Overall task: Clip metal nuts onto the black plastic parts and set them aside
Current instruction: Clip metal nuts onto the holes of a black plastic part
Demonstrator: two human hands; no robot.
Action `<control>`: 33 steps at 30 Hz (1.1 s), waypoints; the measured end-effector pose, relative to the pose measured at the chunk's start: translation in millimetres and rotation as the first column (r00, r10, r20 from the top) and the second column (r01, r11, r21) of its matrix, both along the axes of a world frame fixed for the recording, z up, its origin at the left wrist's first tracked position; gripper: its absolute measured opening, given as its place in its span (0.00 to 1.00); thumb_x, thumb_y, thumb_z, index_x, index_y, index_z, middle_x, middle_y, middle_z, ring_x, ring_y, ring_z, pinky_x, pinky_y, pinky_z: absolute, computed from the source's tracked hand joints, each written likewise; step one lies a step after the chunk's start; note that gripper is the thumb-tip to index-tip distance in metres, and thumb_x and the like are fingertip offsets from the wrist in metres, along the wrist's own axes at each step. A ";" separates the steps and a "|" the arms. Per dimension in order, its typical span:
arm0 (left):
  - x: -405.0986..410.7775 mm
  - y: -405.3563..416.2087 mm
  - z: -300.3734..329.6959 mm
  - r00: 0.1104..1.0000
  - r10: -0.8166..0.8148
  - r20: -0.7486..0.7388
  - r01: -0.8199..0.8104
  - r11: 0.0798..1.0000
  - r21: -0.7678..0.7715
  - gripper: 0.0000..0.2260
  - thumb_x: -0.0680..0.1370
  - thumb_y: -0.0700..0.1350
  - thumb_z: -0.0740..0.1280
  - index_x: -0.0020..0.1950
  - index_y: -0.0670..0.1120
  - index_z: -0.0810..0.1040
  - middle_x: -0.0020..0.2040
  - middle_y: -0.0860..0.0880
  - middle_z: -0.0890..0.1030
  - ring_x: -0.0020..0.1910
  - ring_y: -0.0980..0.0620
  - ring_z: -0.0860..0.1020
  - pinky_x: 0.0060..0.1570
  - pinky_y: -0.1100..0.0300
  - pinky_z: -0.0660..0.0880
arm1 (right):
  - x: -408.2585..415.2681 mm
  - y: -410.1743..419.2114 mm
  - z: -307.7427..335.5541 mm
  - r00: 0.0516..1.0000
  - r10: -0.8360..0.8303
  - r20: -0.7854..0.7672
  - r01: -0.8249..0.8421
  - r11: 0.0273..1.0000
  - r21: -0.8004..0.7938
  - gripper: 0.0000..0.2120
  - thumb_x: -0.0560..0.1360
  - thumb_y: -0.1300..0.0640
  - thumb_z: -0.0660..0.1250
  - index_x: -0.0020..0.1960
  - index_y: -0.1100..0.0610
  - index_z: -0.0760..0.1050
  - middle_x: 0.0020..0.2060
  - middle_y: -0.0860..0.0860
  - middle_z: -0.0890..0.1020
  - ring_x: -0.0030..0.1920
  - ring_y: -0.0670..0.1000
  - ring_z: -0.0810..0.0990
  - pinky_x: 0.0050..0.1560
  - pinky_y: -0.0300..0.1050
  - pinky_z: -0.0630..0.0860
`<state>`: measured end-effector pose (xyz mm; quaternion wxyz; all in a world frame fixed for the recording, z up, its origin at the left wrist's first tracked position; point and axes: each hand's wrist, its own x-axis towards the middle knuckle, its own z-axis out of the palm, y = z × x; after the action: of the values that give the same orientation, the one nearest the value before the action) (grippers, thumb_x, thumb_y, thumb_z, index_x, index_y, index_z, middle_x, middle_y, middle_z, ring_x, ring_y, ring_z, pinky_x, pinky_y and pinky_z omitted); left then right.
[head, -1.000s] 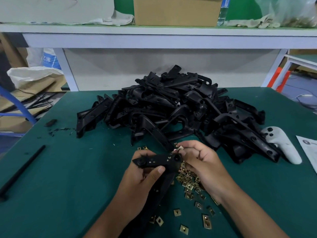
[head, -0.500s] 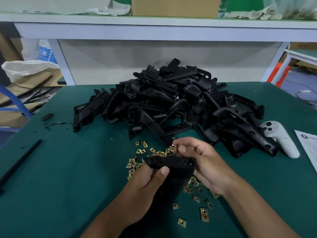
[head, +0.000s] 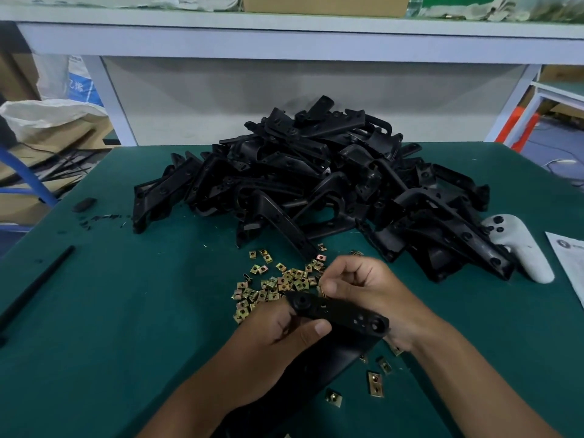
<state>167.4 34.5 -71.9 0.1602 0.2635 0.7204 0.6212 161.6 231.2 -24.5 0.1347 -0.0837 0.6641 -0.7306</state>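
Head view: our left hand (head: pixel 278 330) grips a black part (head: pixel 339 314) above the bench (head: pixel 110 311); our right hand (head: pixel 366 289) pinches a nut (head: pixel 321 290) at its edge, near loose nuts (head: pixel 275 284).

Bare forearms (no sleeves, gloves)

Green-topped table (head: pixel 104 327) is pretty loaded: big heap of black plastic parts (head: pixel 319 184) at the back, scattered metal nuts (head: pixel 275 284) in front, white controller (head: pixel 521 248) and paper sheet (head: pixel 568 263) right, black rod (head: pixel 34 287) left.
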 end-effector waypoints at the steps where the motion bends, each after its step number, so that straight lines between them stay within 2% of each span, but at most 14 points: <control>1: 0.1 0.0 -0.3 1.000 -0.002 -0.006 0.002 1.000 -0.011 0.20 0.76 0.69 0.66 0.58 0.56 0.81 0.42 0.40 0.79 0.42 0.51 0.74 0.42 0.44 0.74 | 0.3 -0.2 0.8 1.000 -0.001 0.004 0.001 1.000 -0.005 0.01 0.70 0.55 0.74 0.40 0.51 0.84 0.36 0.49 0.83 0.36 0.43 0.80 0.37 0.34 0.77; 3: -0.1 -0.8 -0.1 1.000 -0.002 -0.010 0.001 1.000 -0.022 0.20 0.76 0.68 0.65 0.59 0.56 0.81 0.46 0.37 0.81 0.44 0.51 0.75 0.47 0.38 0.75 | 0.4 0.5 2.1 1.000 -0.004 0.015 0.004 1.000 -0.016 0.04 0.69 0.54 0.74 0.43 0.53 0.86 0.39 0.52 0.85 0.39 0.45 0.82 0.40 0.35 0.79; 7: -1.1 -3.0 0.1 1.000 0.008 -0.017 -0.009 0.999 -0.034 0.20 0.77 0.68 0.65 0.58 0.56 0.81 0.44 0.40 0.80 0.44 0.51 0.74 0.47 0.38 0.75 | 0.7 3.2 5.2 1.000 -0.011 0.004 0.011 1.000 0.021 0.04 0.70 0.54 0.75 0.44 0.52 0.87 0.40 0.51 0.86 0.40 0.45 0.83 0.41 0.35 0.79; 11: -1.5 -2.5 0.3 0.999 0.009 -0.048 -0.013 0.997 -0.077 0.19 0.77 0.69 0.64 0.56 0.56 0.81 0.43 0.41 0.80 0.40 0.50 0.76 0.42 0.45 0.75 | 1.3 4.0 6.0 1.000 -0.017 -0.023 0.018 0.998 0.059 0.01 0.70 0.55 0.76 0.41 0.50 0.86 0.40 0.51 0.86 0.38 0.43 0.83 0.38 0.33 0.78; 13: -1.4 -3.0 0.7 0.999 0.010 -0.048 -0.014 0.997 -0.077 0.20 0.77 0.68 0.64 0.55 0.54 0.80 0.37 0.49 0.76 0.36 0.52 0.73 0.37 0.53 0.71 | 1.8 3.7 7.2 0.999 -0.018 -0.033 0.021 0.997 0.074 0.01 0.70 0.54 0.76 0.41 0.50 0.86 0.41 0.51 0.86 0.38 0.44 0.83 0.37 0.33 0.77; 15: -2.1 -4.0 1.1 0.999 0.016 -0.036 -0.018 0.998 -0.062 0.21 0.76 0.69 0.65 0.54 0.54 0.80 0.36 0.55 0.73 0.35 0.56 0.70 0.36 0.57 0.68 | 1.9 4.5 7.3 0.999 -0.021 -0.042 0.025 0.996 0.085 0.01 0.70 0.54 0.77 0.41 0.50 0.86 0.40 0.51 0.87 0.37 0.44 0.83 0.37 0.34 0.77; 21: -4.2 -6.1 3.0 1.000 0.003 -0.007 -0.004 0.999 -0.039 0.21 0.77 0.67 0.66 0.56 0.51 0.81 0.39 0.51 0.76 0.38 0.52 0.72 0.39 0.52 0.70 | 2.0 2.0 6.3 0.999 -0.041 -0.035 0.044 0.995 0.087 0.06 0.70 0.49 0.79 0.42 0.51 0.86 0.36 0.49 0.85 0.36 0.44 0.82 0.36 0.35 0.78; 23: -3.5 -5.3 3.2 1.000 -0.003 -0.010 0.003 0.999 -0.044 0.21 0.77 0.67 0.66 0.57 0.52 0.81 0.40 0.46 0.79 0.38 0.48 0.75 0.40 0.45 0.73 | 1.7 1.5 4.8 0.998 -0.048 -0.043 0.051 0.995 0.086 0.08 0.69 0.47 0.80 0.42 0.50 0.86 0.35 0.47 0.85 0.36 0.43 0.82 0.36 0.34 0.77; 25: -3.1 -4.5 3.1 1.000 -0.005 -0.023 0.004 0.999 -0.053 0.20 0.78 0.67 0.65 0.59 0.54 0.81 0.45 0.39 0.81 0.41 0.47 0.77 0.45 0.40 0.75 | 1.4 1.3 3.8 0.998 -0.043 -0.053 0.047 0.997 0.069 0.08 0.69 0.47 0.79 0.42 0.51 0.86 0.35 0.47 0.85 0.36 0.42 0.82 0.36 0.33 0.77; 29: -3.2 -3.4 3.1 1.000 0.006 -0.026 -0.008 0.998 -0.060 0.21 0.78 0.67 0.65 0.57 0.51 0.81 0.46 0.37 0.81 0.42 0.42 0.79 0.48 0.36 0.75 | 0.2 1.9 2.6 0.998 -0.034 -0.046 0.037 0.997 0.066 0.14 0.66 0.42 0.80 0.43 0.51 0.86 0.36 0.48 0.85 0.36 0.43 0.82 0.35 0.33 0.77; 33: -2.8 -3.8 3.5 0.999 0.007 -0.047 -0.011 0.997 -0.071 0.20 0.77 0.68 0.64 0.55 0.53 0.81 0.44 0.38 0.80 0.42 0.41 0.78 0.46 0.38 0.75 | -0.1 3.5 0.9 0.997 -0.034 -0.063 0.039 0.996 0.086 0.08 0.66 0.47 0.79 0.42 0.50 0.86 0.37 0.49 0.86 0.37 0.43 0.82 0.37 0.34 0.78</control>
<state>164.6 30.7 -68.4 0.1501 0.2686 0.7470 0.5894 161.6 234.7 -23.6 0.1044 -0.0880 0.7007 -0.7003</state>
